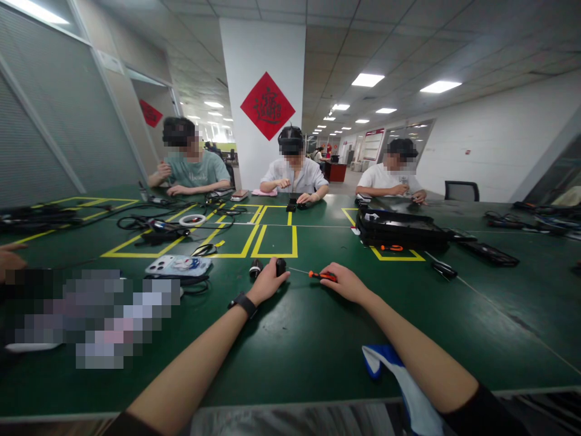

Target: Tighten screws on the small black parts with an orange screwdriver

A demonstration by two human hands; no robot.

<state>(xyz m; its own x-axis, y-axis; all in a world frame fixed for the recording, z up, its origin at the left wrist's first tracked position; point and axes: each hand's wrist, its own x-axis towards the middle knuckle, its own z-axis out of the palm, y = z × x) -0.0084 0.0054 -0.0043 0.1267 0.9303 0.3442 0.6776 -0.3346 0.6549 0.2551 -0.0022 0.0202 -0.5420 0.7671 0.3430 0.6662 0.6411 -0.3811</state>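
My left hand (pixel 267 283), with a dark band on its wrist, is closed around a small black rounded part (pixel 281 266) on the green table. My right hand (pixel 345 282) grips the orange and black handle of a screwdriver (pixel 316 275). Its thin shaft points left, and the tip reaches close to the black part; whether they touch I cannot tell. Just left of my left hand lies a second black rounded piece (pixel 256 268) with a pale ring. Below my right forearm rests a blue and white cloth-like item (pixel 385 357).
Black trays (pixel 399 229) are stacked at the right, with an orange-handled tool (pixel 391 247) before them. A phone (pixel 179 265) and cables (pixel 154 227) lie left. Three people sit across the table (pixel 290 339); another person's hand (pixel 11 264) shows at the left edge.
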